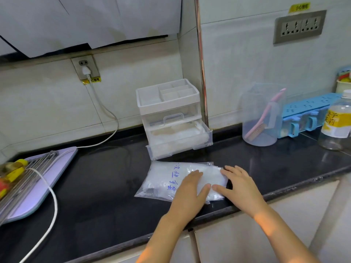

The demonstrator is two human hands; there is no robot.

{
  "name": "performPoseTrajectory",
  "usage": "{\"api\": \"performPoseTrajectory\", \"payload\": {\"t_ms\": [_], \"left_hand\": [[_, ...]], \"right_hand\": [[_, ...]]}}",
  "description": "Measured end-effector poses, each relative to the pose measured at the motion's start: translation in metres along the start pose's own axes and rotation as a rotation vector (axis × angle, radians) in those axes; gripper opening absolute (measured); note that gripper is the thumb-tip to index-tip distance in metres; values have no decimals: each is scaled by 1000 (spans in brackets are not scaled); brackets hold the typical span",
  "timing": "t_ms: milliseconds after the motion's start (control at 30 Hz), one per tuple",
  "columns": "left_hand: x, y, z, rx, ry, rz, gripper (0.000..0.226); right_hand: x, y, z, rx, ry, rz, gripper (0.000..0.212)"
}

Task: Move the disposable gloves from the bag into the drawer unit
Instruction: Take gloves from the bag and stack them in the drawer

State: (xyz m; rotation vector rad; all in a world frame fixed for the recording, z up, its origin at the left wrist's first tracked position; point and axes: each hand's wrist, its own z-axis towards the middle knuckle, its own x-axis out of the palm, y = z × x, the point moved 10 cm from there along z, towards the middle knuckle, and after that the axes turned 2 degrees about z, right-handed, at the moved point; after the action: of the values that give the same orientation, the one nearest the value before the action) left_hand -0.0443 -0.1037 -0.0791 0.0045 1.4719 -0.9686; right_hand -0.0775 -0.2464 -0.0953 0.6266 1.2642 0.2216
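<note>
A clear plastic bag (163, 181) with blue writing, full of white disposable gloves, lies flat on the black countertop (98, 186). My left hand (190, 190) rests flat on its right half with straight fingers. My right hand (237, 185) lies at the bag's right end, fingers straight, touching its edge. Just behind the bag stands a clear drawer unit (171, 114) with a white tray top. Its lowest drawer (180, 141) is pulled out and holds white glove material.
A purple board (57, 168) with a wire rack and a white cable (51, 196) lies at the left. A clear jug (260, 118) with a pink brush, a blue container (307, 112) and a labelled bottle (336, 122) stand at the right. The counter's front edge runs under my forearms.
</note>
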Motion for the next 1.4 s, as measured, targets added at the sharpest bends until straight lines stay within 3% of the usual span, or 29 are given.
{"api": "performPoseTrajectory", "payload": {"t_ms": [67, 133, 333, 467, 667, 900, 1233, 1300, 1400], "left_hand": [[8, 0, -3, -6, 39, 40, 61], [9, -1, -4, 0, 45, 84, 67], [8, -6, -7, 36, 30, 170, 59], [9, -10, -8, 97, 32, 193, 55], [13, -12, -7, 153, 47, 213, 48], [15, -8, -5, 135, 45, 207, 49], [13, -7, -8, 109, 47, 186, 46], [14, -7, -7, 107, 47, 184, 46], [17, -4, -6, 99, 66, 190, 47]], "right_hand": [[2, 0, -3, 1, 10, -32, 79], [-1, 1, -5, -7, -25, -4, 73], [-19, -1, -11, -26, -208, 223, 9], [-22, 0, -15, -42, -235, 282, 20], [-30, -6, -19, -23, -261, 468, 11], [-39, -19, -24, 121, -262, 730, 9], [-47, -70, -42, 429, -521, 1420, 19], [-46, -70, -42, 462, -498, 1501, 19], [-42, -62, -39, 485, -349, 1375, 31]]}}
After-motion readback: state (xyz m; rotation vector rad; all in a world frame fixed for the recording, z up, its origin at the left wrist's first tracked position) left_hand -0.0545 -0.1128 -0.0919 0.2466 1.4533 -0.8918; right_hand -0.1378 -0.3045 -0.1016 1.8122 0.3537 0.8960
